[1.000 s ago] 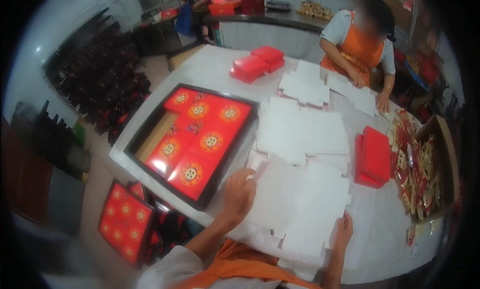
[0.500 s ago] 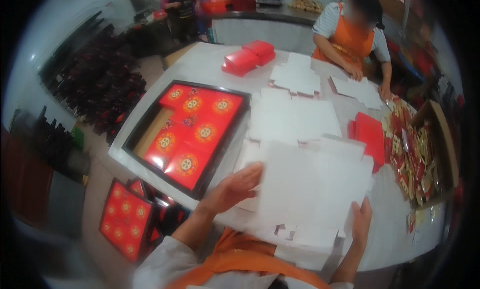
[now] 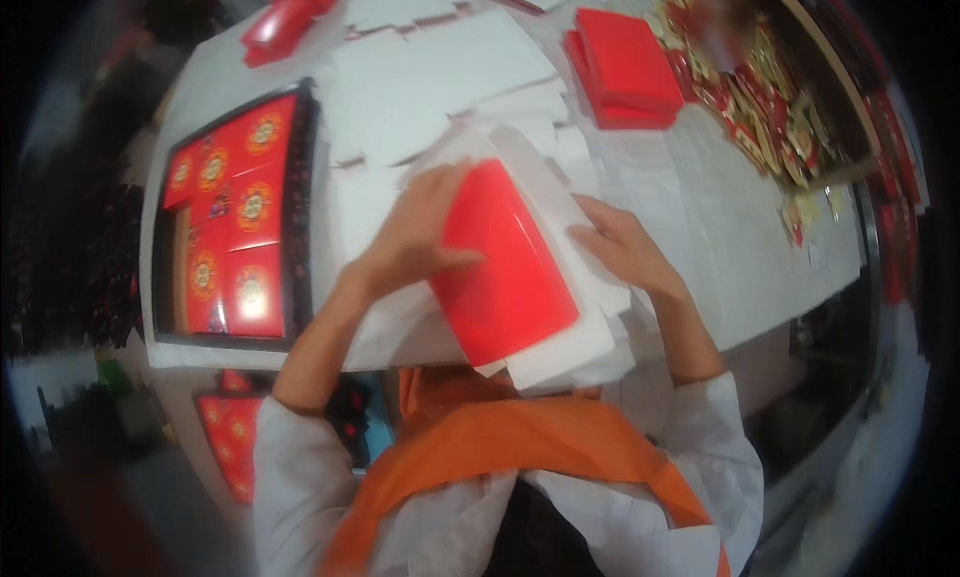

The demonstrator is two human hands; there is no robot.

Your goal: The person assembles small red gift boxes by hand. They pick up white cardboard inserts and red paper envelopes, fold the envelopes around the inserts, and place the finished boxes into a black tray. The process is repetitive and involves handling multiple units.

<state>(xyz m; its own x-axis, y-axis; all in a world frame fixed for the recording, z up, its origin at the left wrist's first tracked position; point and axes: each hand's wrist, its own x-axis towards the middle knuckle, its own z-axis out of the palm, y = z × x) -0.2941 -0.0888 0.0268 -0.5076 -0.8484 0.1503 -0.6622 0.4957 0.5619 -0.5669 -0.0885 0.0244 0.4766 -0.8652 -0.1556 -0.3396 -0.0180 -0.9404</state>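
Note:
A partly folded cardboard box blank (image 3: pixel 507 277) lies in front of me, with a glossy red panel and white flaps along its right and lower sides. My left hand (image 3: pixel 420 227) grips its left edge, thumb across the red face; its other fingers are smeared by motion. At the right, my right hand (image 3: pixel 625 245) has thumb and fingers on the edge of a white flap (image 3: pixel 560 212). Beneath and beyond them, more flat white blanks (image 3: pixel 430 82) overlap on the table.
On the left stands a black-rimmed tray (image 3: pixel 300 212) of red boxes with round gold emblems. Red folded boxes (image 3: pixel 625 67) are stacked at the far right, beside a carton (image 3: pixel 835 72) of small wrapped packets (image 3: pixel 755 127). More red boxes (image 3: pixel 290 17) sit far left.
The white sheet between my hands now shows a red panel folded over. My left hand has come onto that panel, my right hand onto a flap. The view has tilted down.

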